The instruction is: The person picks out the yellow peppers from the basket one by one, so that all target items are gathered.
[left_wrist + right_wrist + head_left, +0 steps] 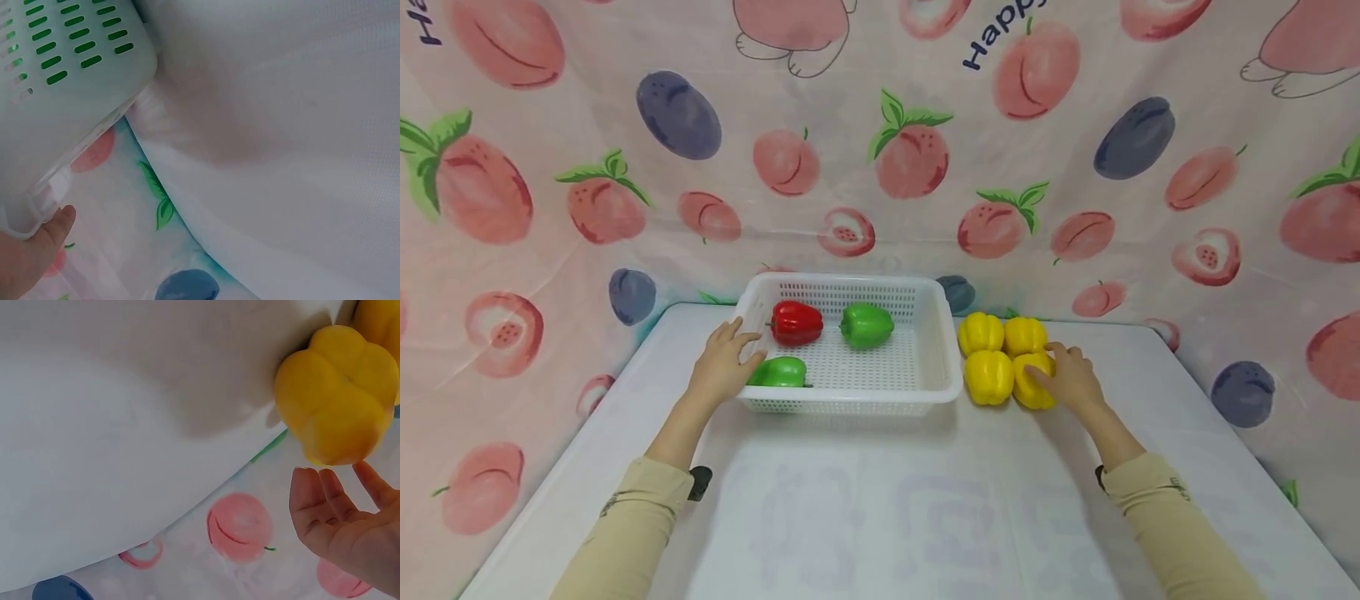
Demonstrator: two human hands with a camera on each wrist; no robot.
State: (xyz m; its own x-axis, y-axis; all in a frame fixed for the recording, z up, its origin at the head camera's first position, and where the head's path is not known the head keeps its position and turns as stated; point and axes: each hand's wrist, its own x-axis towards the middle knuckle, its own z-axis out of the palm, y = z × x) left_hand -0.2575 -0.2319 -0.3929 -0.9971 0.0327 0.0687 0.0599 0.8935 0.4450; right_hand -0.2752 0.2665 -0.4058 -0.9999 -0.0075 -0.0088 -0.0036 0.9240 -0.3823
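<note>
A white perforated plastic basket (850,397) stands at the back of the table. Inside are a red bell pepper (797,323), a green bell pepper (867,325) and another green bell pepper (781,372) at the front left, partly behind the rim. My left hand (718,364) is at the basket's left rim, fingers extended over it; the left wrist view shows fingertips beside the rim. Several yellow bell peppers (988,377) sit grouped right of the basket. My right hand (1075,385) is at the front-right yellow bell pepper (337,394), thumb and loosely bent fingers spread around its side without a visible grip.
The white table (880,500) stretches forward of the basket and peppers. Behind it hangs a fruit-patterned cloth (850,100), close to the basket's back side. Both forearms, in beige sleeves (632,517), reach in from the front edge.
</note>
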